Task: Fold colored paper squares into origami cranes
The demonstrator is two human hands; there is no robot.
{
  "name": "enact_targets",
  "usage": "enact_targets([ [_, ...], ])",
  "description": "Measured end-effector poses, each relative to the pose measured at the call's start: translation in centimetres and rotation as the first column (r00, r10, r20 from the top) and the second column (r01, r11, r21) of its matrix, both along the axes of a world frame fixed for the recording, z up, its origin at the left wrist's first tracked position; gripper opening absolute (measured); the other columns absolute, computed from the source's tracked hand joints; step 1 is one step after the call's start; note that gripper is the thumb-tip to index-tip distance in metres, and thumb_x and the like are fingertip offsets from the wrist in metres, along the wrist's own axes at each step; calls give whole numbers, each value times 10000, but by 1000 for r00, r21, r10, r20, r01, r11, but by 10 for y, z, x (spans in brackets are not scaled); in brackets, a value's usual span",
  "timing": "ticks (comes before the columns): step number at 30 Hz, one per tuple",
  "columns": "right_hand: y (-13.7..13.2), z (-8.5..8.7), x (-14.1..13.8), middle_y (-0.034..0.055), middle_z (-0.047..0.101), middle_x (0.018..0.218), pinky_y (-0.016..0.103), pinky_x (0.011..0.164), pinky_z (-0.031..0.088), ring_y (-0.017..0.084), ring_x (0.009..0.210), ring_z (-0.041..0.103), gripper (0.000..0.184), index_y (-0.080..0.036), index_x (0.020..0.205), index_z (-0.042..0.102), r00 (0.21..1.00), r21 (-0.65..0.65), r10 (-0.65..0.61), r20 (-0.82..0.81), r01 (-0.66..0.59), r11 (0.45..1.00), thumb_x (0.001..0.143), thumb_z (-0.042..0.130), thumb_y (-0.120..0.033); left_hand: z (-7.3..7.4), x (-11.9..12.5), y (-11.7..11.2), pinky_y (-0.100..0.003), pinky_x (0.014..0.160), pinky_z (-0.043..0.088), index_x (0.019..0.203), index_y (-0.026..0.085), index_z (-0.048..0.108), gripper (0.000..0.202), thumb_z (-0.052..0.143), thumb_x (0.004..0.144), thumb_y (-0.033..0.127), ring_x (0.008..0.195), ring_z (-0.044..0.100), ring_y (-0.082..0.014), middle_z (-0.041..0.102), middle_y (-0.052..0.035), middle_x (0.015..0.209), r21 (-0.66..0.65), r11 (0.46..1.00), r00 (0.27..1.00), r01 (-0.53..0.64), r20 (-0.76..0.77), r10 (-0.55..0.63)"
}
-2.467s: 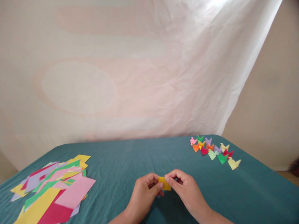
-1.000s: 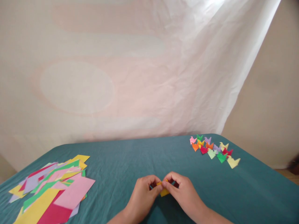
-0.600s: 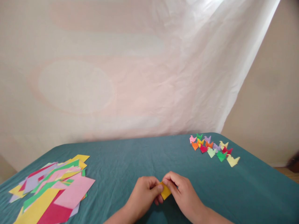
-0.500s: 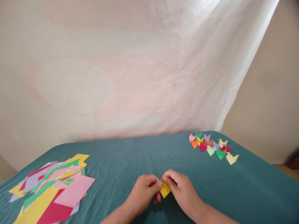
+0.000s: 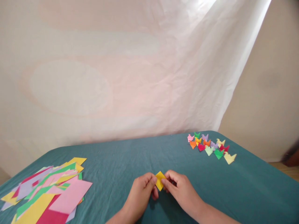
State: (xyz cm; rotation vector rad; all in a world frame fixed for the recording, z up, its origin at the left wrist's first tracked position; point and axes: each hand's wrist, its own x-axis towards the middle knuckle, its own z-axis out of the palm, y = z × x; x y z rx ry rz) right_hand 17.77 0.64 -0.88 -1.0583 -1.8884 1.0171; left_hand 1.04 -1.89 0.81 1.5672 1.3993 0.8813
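Note:
A small folded piece of yellow paper is held up between both hands near the front of the table, showing as a diamond with a point upward. My left hand pinches its left corner between thumb and fingers. On the opposite corner, my right hand has its thumb pressed on the front, with the fingers curled behind. The thumbs and fingers cover the side corners of the paper.
Loose coloured paper sheets lie in an overlapping pile at the left. Several small folded paper birds stand in rows at the far right. A dark green cloth covers the table, and a pale hanging sheet is behind it.
The yellow paper has turned so a corner points straight up, and it sits slightly higher and further left. My right fingers have shifted from its upper edge to its right corner.

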Motion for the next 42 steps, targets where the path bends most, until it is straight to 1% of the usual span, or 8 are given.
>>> enact_targets([
  [6,0,2,2,-17,581,693,200,586,382,119,629,522,215,-173,782,586,992,49,-107,-69,111,993,880,501,-344,6,-1,2,-219,592,384,616,148,623,252,512,798,281,590,549,-139,635,-15,602,43,998,997,-54,-55,57],
  [10,1,0,0,-22,557,666,203,575,383,121,613,506,211,-171,741,583,987,-12,-124,-105,123,992,846,551,-351,5,0,0,-218,590,371,607,143,618,236,545,779,289,594,529,-135,617,-11,604,81,991,994,-111,-11,112],
  [15,2,-1,1,-11,578,686,208,599,403,135,651,533,219,-173,751,597,984,-50,-104,-147,97,994,865,526,-346,-5,4,-1,-219,574,367,616,134,596,223,579,765,300,580,521,-131,602,-14,600,8,998,996,-62,65,61],
  [22,-1,6,2,0,576,708,217,651,407,135,682,546,242,-182,725,618,994,142,-75,-80,86,986,893,487,-296,-7,2,0,-217,594,380,732,133,617,256,594,783,383,632,534,-136,610,-20,668,48,998,991,-51,123,44],
  [27,-3,7,-2,8,611,727,216,615,413,136,663,558,212,-175,726,628,997,66,-48,-64,52,996,855,549,-323,-6,1,0,-218,605,390,637,149,571,294,618,767,409,610,516,-127,578,-5,619,69,987,974,-146,182,132],
  [32,-5,6,-1,8,628,727,214,618,422,141,676,571,210,-172,805,620,991,-9,-53,-121,53,999,878,512,-336,-6,2,0,-202,594,389,688,150,555,269,669,738,389,611,490,-108,569,7,659,74,994,964,-85,259,63],
  [37,-6,8,1,-4,613,709,208,619,418,134,665,562,206,-173,791,611,993,22,-34,-116,37,999,883,506,-325,-1,-1,1,-210,615,410,831,135,646,256,635,780,386,682,530,-129,612,-36,761,71,997,955,-26,298,3],
  [42,-6,9,1,1,629,709,214,639,415,140,686,572,246,-178,763,640,997,57,-15,-71,19,998,894,483,-315,-3,-6,4,-209,582,396,674,127,644,282,638,773,390,611,503,-116,578,-22,658,100,992,966,-78,253,51],
])
